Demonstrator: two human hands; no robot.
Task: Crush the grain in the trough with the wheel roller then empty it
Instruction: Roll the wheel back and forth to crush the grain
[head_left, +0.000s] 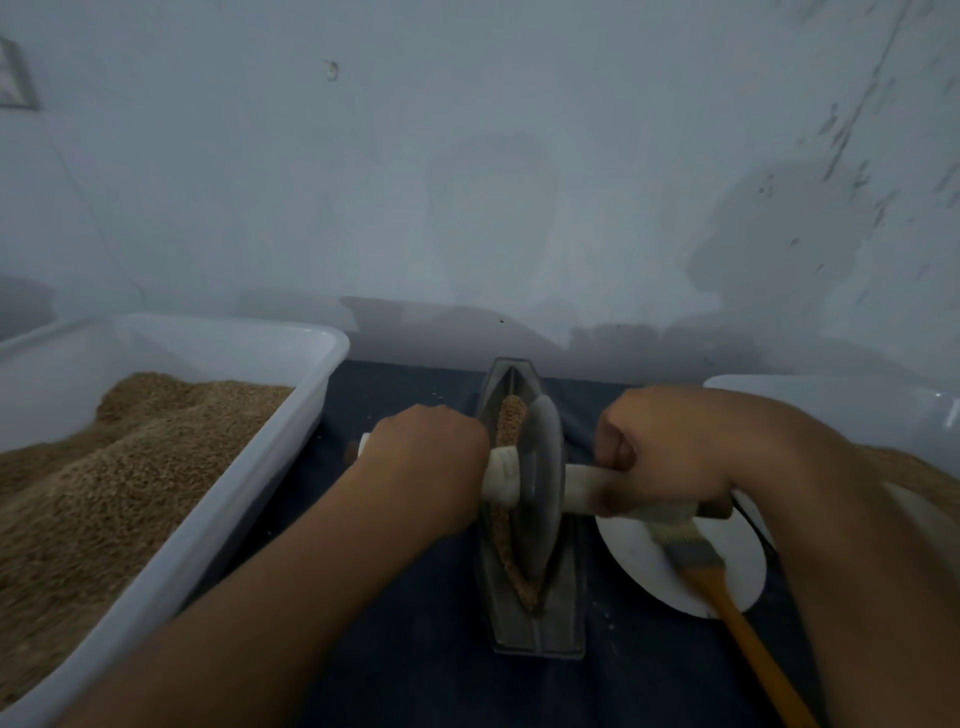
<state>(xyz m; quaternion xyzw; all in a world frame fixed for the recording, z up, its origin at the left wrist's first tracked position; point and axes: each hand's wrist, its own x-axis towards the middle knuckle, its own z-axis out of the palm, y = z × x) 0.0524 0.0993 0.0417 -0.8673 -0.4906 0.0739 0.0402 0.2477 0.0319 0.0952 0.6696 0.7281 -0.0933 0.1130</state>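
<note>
1. Head view: a dark blue cloth-covered worktop (415, 649) is seen, set against a pale grey-blue wall (467, 156) that is marked with scuffs and darker patches toward 2 o'clock.
2. At the centre a narrow grey trough (537, 618) is laid lengthwise from 12 to 6 o'clock; a strip of brown grain (511, 415) is seen along its groove, before and behind the wheel.
3. The wheel roller (540, 483) is stood on edge in the groove, its white axle handle held crosswise from 9 to 3 o'clock.
4. The left hand (426, 462) is clenched around the left end of the handle, just beside the disc; the handle's tip is seen beyond the knuckles.
5. The right hand (670, 452) is wrapped around the right end, fingers curled under; this hand is motion-blurred.
6. At 9 o'clock a large white plastic tub (291, 441) is filled with a heap of brown grain.
7. At 3 o'clock a white plate (639, 566) is partly covered by the right hand, and a brush (727, 603) with a yellow handle is laid across it, the handle pointing toward 5 o'clock.
8. Behind the right forearm the rim of a second white tub (831, 400) is visible, with grain inside.
</note>
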